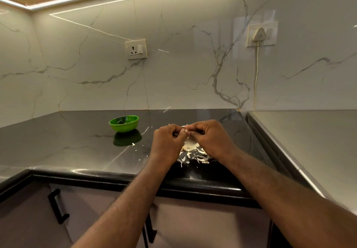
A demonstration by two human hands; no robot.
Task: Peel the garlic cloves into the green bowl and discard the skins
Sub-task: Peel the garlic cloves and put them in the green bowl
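Head view: we work over black countertop, near front edge. Left hand, right hand meet, fingers curled. Green bowl left, toward back edge, reachable for peeled cloves. Skin pile beneath hands, catching peel. Garlic clove pinched by both, mostly hidden.

Countertop: dark stone, polished and glossy, with pale veins and clear reflections. Far wall: white marble-look slabs, smooth, high gloss. Green bowl: looks like plastic, shiny. Garlic skins, near edge: thin, papery, matt. Cabinet fronts: smooth, dull finish. Handle: black, matt. Socket plate: cream plastic, slight sheen.
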